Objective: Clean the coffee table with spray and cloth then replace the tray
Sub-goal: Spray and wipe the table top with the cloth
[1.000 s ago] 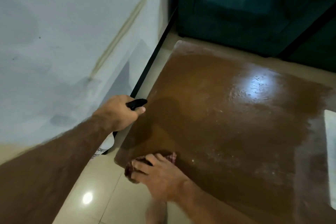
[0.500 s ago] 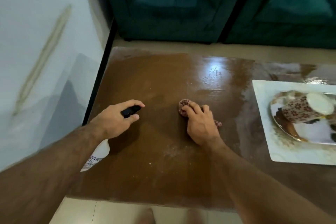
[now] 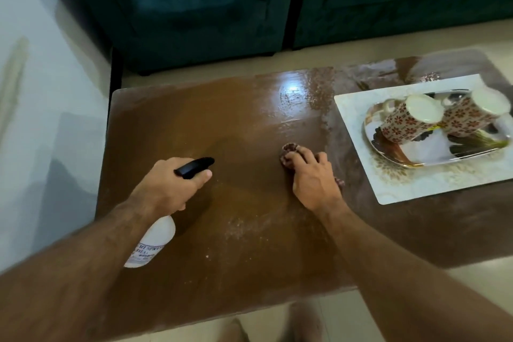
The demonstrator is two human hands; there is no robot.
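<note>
A brown glossy coffee table (image 3: 236, 125) fills the middle of the view, wet and streaked. My left hand (image 3: 169, 187) grips a white spray bottle (image 3: 151, 241) with a black nozzle that points right, over the table's left half. My right hand (image 3: 312, 175) presses a small dark red patterned cloth (image 3: 288, 148) flat on the table near its centre. A silver tray (image 3: 394, 157) with two floral mugs (image 3: 410, 119) lying on it rests on a white mat (image 3: 416, 183) at the table's right end.
A dark green sofa (image 3: 194, 8) runs along the far side of the table. A pale wall (image 3: 33, 91) stands at the left. Beige floor tiles (image 3: 472, 280) surround the table. My feet (image 3: 302, 325) show below the near edge.
The view has swung right from the table's left corner, bringing the tray and mugs into sight. My right hand with the cloth moved from the near-left corner to the centre.
</note>
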